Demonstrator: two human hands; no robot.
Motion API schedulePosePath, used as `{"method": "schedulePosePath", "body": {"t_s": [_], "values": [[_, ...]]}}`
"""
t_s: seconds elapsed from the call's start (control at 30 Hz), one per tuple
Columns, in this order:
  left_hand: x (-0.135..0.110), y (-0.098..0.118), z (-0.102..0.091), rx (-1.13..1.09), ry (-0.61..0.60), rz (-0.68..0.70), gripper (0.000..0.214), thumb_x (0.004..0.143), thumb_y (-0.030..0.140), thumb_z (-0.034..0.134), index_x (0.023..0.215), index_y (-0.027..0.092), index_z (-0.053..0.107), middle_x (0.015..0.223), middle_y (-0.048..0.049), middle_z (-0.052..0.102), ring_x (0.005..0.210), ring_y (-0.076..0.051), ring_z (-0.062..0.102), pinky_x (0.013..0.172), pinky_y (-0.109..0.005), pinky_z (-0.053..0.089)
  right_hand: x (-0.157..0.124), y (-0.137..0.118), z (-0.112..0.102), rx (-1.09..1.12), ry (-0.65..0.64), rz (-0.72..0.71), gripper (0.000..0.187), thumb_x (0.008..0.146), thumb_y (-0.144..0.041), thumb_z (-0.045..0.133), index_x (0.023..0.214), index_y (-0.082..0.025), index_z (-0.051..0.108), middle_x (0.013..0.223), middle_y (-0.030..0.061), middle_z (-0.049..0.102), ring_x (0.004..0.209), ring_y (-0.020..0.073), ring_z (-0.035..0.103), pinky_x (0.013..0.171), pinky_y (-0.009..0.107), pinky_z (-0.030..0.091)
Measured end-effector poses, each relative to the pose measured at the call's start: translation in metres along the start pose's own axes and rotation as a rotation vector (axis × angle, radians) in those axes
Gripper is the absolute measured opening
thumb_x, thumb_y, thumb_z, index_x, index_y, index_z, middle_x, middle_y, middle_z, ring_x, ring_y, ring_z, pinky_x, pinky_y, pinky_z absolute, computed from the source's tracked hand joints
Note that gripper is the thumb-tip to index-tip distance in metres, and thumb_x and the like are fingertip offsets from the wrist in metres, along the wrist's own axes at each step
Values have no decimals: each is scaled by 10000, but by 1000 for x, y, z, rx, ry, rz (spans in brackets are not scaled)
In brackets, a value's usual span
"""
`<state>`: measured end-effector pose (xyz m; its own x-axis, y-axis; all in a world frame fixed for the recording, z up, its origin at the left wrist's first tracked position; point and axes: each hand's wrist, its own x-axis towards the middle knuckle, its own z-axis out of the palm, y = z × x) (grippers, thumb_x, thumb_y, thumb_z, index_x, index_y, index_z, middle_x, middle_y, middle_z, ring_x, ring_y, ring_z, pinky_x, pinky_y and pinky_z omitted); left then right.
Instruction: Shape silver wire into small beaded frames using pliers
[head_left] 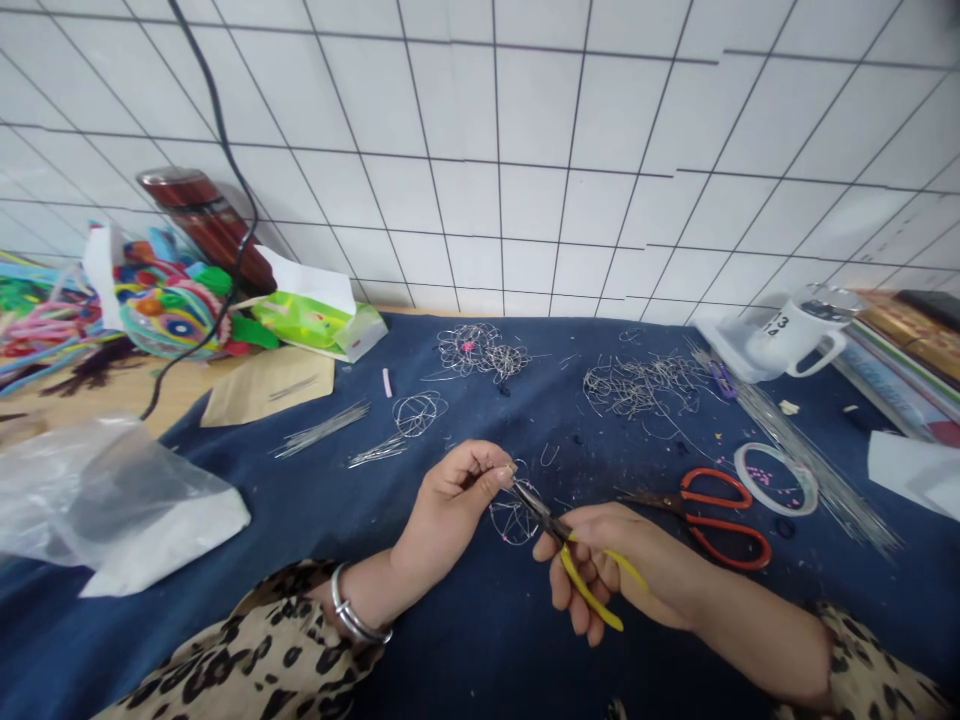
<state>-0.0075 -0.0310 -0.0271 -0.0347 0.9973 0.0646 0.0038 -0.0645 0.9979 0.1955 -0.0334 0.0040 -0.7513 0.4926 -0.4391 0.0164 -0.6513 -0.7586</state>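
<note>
1. Grip, left. The left hand (pixel 450 500) is set in a narrow pinch, thumb against fingers, on the upper edge of the wire frame (pixel 514 522). The exact strand pinched is hidden. Risk: a thin strand may roll or slip out if the pinch loosens.

2. Grip, right. The right hand (pixel 619 560) is wrapped around the yellow handles of the pliers (pixel 559 530). The pliers' nose meets the left fingertips; whether its jaws clamp wire cannot be told. Risk: with the nose this near, a slip could nip skin. Excess squeeze could kink or flatten the wire.

3. Workpiece. The wire frame sits just below the left fingertips, between the 2 hands, with small pink spots along its loops. Risk: a twisting pull at 1 point could distort the open loops.

4. Near field. Scissors (pixel 670 503) lie beside the right forearm, tips toward the pliers. Risk: a backward sweep of the arm could catch them.

5. Outer field. A white ring (pixel 808 488) encloses loose pink beads; a knock could scatter them across the blue cloth (pixel 315 530) covering the bench (pixel 180 400). Beyond the hands, the wire tangle (pixel 645 385) has stray ends that could snag a sleeve (pixel 277 650).
</note>
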Motion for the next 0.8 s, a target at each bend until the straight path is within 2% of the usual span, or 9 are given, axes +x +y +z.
{"method": "schedulePosePath", "body": {"t_s": [0.47,0.8], "values": [[2,-3,-1,44,-46,-2,76,813,227,593,840,156,589,791,-16,614,735,-121,542,689,-230,437,4,1,-9,37,-27,11,327,792,-236,348,965,-93,586,692,84,627,506,141,596,453,249,491],[1,-3,-2,45,-67,-19,85,823,242,584,847,160,583,789,-11,608,736,-116,536,698,-228,434,6,3,-7,50,-25,5,329,796,-254,356,966,-91,584,693,88,628,507,141,596,448,244,490]]}}
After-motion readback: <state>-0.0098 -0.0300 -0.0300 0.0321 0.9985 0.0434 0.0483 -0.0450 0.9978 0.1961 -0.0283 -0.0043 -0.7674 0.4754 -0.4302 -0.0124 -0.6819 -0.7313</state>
